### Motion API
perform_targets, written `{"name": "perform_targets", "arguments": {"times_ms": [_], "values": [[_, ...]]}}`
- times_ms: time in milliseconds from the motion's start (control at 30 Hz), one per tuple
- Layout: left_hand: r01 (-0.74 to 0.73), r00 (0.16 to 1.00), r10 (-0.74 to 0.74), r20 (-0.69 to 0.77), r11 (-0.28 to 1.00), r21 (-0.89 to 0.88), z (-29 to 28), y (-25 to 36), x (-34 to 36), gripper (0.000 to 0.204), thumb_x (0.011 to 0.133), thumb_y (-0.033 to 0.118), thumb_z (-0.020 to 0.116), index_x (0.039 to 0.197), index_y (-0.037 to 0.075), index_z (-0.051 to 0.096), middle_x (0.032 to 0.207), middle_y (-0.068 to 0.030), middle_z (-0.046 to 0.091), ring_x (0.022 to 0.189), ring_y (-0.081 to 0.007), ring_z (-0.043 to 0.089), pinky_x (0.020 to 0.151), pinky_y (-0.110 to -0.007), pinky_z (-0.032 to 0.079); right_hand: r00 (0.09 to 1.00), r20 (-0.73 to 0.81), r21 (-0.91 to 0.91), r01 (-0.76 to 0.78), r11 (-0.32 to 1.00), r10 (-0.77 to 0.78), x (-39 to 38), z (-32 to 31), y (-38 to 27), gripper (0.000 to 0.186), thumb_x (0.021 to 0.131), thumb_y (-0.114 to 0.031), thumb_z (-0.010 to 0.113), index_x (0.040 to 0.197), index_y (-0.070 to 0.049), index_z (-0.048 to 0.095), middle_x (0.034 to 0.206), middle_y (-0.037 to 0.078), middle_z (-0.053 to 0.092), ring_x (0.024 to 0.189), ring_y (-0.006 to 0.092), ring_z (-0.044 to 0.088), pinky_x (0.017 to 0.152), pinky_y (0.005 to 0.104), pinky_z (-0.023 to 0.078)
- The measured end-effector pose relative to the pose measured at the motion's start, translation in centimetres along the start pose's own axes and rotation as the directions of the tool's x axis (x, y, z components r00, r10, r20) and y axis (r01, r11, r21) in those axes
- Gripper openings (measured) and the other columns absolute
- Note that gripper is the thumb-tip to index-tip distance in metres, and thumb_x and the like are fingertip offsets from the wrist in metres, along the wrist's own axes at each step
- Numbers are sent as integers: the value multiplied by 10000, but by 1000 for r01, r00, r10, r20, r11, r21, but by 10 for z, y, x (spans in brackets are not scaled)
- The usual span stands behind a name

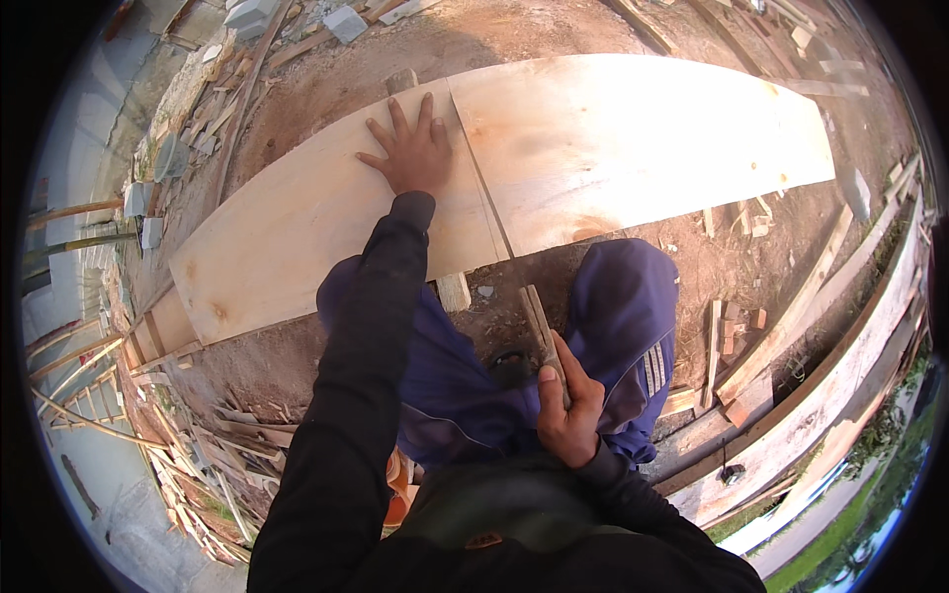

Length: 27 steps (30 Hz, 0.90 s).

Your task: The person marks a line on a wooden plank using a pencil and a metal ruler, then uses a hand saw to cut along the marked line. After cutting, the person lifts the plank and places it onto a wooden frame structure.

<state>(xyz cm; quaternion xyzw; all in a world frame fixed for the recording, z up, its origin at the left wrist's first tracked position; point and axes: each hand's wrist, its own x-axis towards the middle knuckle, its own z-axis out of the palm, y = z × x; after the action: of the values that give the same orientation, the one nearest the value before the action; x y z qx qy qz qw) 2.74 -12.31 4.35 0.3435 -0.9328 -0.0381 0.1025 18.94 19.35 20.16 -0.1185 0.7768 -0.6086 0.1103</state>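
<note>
A long pale plywood sheet [633, 148] lies across in front of me, with a dark straight line running over it from the far edge to the near edge. Fingers spread, my left hand [410, 153] rests flat on the sheet, just left of that line. My right hand [570, 410] is wrapped round the wooden handle [537, 321] of a handsaw, between my knees. The thin blade shows nearly edge-on and meets the sheet's near edge at the line. How deep the blade sits in the wood I cannot tell.
Under the sheet, a wooden block [454, 292] sticks out at the near side, by my left knee. Long boards [791, 316] lie on the dirt at the right, with broken bricks [730, 331] beside them. Scrap wood [213, 474] and pale blocks [344, 24] lie at the left and far side.
</note>
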Motion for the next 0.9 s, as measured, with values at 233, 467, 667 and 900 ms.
{"name": "perform_targets", "arguments": {"times_ms": [233, 467, 667, 900], "values": [[-23, 1000, 23, -3, 999, -38, 4, 7, 1, 510, 1052, 501, 373, 1549, 400, 429, 1694, -110, 247, 1533, -537, 113, 1074, -868, 37, 978, 44, 25, -204, 979, 202, 89, 59, 17, 415, 993, -102, 600, 1350, 108, 578, 958, 253, 750, 840, 217, 755, 743, 338, 567], [-19, 1000, 19, -22, 1000, -5, 3, -1, -3, 508, 1050, 500, 384, 1546, 404, 431, 1693, -110, 248, 1533, -533, 120, 1071, -871, 51, 994, 42, 110, -105, 988, 101, 5, 6, 8, 427, 989, -79, 599, 1368, 114, 567, 980, 207, 760, 827, 159, 718, 748, 303, 551], [-37, 999, 36, -37, 999, -13, 7, 7, 3, 503, 1043, 490, 408, 1538, 408, 442, 1687, -112, 262, 1529, -534, 132, 1065, -876, 68, 977, 30, 83, -211, 974, 210, 88, 53, 15, 438, 1022, -207, 591, 1322, 113, 596, 1002, 281, 740, 908, 245, 756, 795, 332, 556], [-22, 998, 20, -51, 999, -35, 0, -2, -2, 504, 1037, 493, 411, 1529, 397, 462, 1682, -120, 276, 1525, -540, 136, 1065, -875, 68, 987, 47, 180, -163, 970, 157, 19, 13, 6, 421, 1005, -116, 583, 1354, 118, 576, 1094, 271, 742, 1012, 245, 742, 871, 324, 548]]}}
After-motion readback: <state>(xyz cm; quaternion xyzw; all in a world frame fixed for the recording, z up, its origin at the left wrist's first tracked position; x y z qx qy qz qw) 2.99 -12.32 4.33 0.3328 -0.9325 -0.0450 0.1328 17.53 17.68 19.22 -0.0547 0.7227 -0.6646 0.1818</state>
